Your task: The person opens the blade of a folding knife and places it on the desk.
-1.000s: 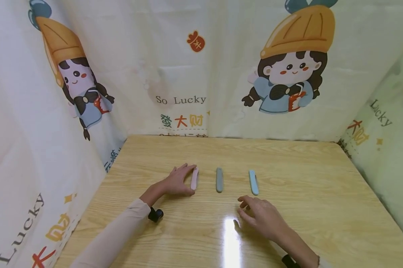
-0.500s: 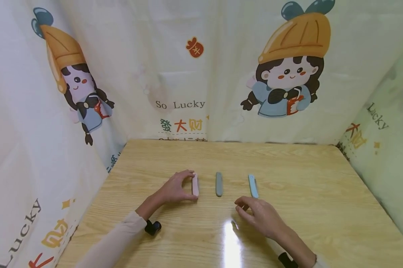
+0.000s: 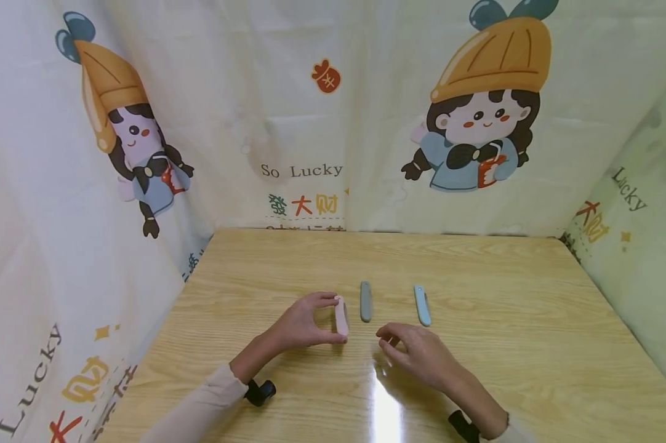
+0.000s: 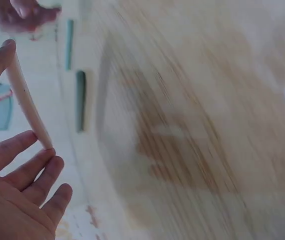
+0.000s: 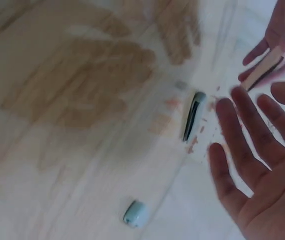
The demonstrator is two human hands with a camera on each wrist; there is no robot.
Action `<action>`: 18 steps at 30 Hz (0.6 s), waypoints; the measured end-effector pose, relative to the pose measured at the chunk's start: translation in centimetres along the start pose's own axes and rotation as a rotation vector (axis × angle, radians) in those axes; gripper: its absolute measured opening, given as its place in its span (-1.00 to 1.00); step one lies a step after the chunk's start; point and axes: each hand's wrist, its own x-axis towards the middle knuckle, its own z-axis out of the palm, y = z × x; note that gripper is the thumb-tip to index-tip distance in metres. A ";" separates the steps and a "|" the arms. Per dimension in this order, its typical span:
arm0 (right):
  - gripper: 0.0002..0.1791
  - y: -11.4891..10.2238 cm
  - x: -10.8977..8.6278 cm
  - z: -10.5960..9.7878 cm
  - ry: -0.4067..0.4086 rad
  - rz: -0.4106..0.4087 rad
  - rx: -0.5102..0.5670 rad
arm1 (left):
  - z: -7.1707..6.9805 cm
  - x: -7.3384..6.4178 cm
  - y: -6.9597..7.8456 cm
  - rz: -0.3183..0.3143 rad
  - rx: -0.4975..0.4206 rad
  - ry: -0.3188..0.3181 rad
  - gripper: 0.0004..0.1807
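Pink bar [image 3: 341,315] — ends pinched between left thumb [image 4: 1,56] and fingers [image 4: 36,164].

White glare [image 3: 387,409] streaks the evenly lit table [image 3: 560,344]; wrist views blur.

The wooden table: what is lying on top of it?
The gray piece and blue piece lie on the wooden table; the left hand holds the pink piece. What is under both lying pieces is covered.

A grey slotted strip [image 5: 194,116] on a table [image 5: 47,185]. Below right of it, the right hand [image 5: 262,172], fingers extended; above right, the left hand [image 5: 282,34] pinching a pale strip [image 5: 263,68]; below left, a light-blue piece [image 5: 137,214].
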 end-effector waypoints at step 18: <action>-0.67 -0.2 0.3 2.2 0.283 -0.430 -0.068 | 2.6 -1.2 3.0 -0.044 -0.190 -0.143 -0.30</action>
